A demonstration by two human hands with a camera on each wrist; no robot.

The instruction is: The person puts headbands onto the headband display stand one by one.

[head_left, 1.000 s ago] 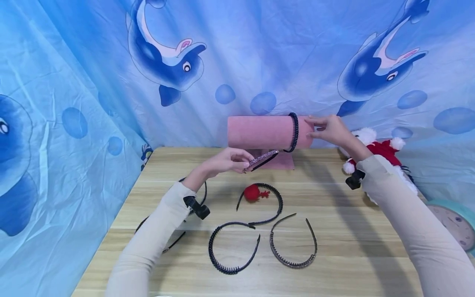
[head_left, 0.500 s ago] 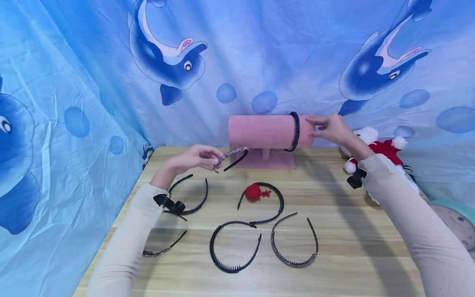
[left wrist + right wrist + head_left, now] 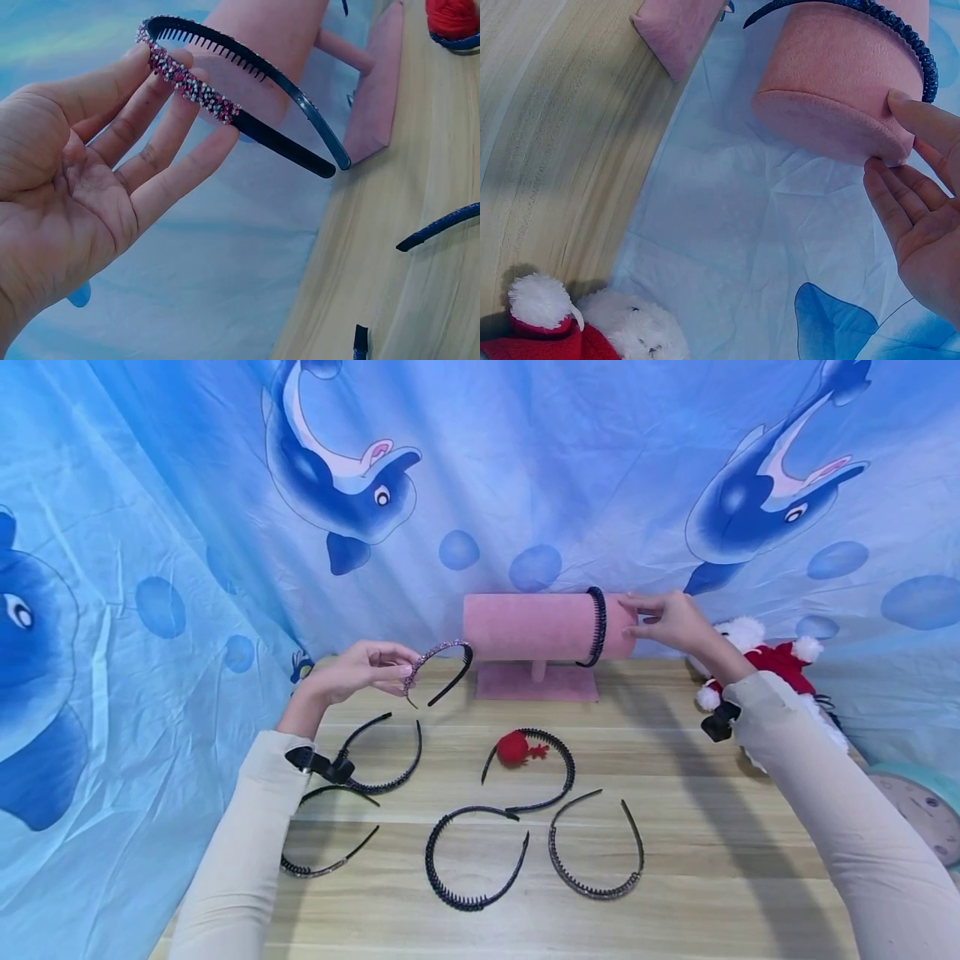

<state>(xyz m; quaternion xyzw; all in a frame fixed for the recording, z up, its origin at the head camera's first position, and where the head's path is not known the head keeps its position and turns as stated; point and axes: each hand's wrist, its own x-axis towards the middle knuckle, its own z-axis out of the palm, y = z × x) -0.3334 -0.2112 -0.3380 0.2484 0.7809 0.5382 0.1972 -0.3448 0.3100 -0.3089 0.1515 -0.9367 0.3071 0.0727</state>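
Observation:
My left hand (image 3: pixel 356 675) pinches a headband (image 3: pixel 201 91) between thumb and fingertips, off the table and left of the stand. Pink and silver beads cover its band; comb teeth line the inside. A pink plush headband display stand (image 3: pixel 525 627) is at the back of the table, its roll lying crosswise on a short post. Around the roll's right part sits a dark blue ridged headband (image 3: pixel 900 30). With thumb and fingertips, my right hand (image 3: pixel 670 620) grips the rim of the roll's right end. In the right wrist view, the fingertips touch the end face.
Several headbands lie on the wooden table (image 3: pixel 697 877), among them a black one (image 3: pixel 442 889), a brown one (image 3: pixel 592 893) and one with a red ball (image 3: pixel 513 748). A plush toy (image 3: pixel 780 672) and a round clock-like object (image 3: pixel 918 810) stand at right.
My left hand has moved left with the beaded headband, from below the stand's roll to beside its left end. My right hand stays at the roll's right end.

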